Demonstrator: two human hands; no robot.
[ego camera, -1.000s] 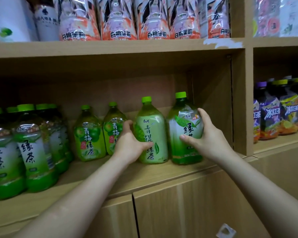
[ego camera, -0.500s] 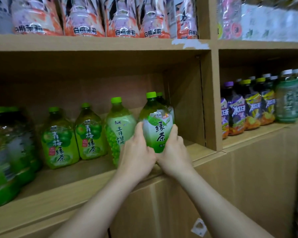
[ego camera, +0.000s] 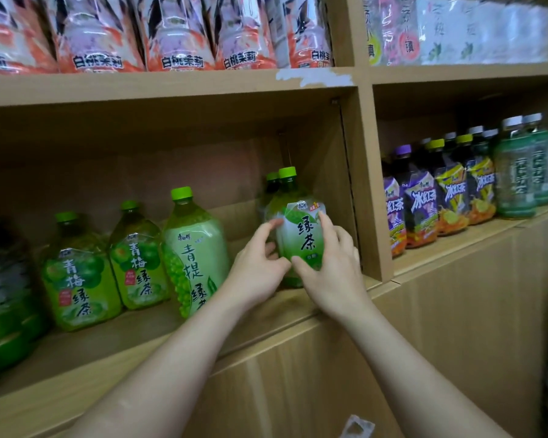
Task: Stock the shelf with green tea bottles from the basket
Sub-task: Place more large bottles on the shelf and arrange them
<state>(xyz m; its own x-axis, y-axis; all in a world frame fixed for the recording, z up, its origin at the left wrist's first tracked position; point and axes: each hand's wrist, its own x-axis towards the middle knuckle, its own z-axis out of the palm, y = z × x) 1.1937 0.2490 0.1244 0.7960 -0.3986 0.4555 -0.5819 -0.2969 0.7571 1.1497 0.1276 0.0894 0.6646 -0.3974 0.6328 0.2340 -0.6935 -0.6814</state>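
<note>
Both hands were on one green tea bottle [ego camera: 301, 238] at the right end of the middle shelf [ego camera: 133, 355], close to the divider panel [ego camera: 372, 191]. Left hand [ego camera: 255, 268] gripped its left side, fingers curled round the body, thumb up at the label edge. Right hand [ego camera: 334, 273] gripped the right side & lower front, index finger laid up along the label, thumb across the bottom. Bottle was upright, green cap on top. Its base was mostly hidden by the hands, so couldn't tell if it sat fully on the board. A 2nd green-capped bottle [ego camera: 270, 188] stood right behind it, only neck & cap showing.

To the left, w/ a gap between, stood a green grape tea bottle [ego camera: 192, 248], then two plum green tea bottles [ego camera: 76, 276] side by side, all upright. More green bottles [ego camera: 0, 279] at far left were blurred. The shelf above carried pink-orange peach jasmine bottles [ego camera: 178, 33]. The next compartment to the right held dark iced tea bottles [ego camera: 424, 213] w/ purple & yellow caps. Wooden cabinet doors [ego camera: 298, 390] ran below.
</note>
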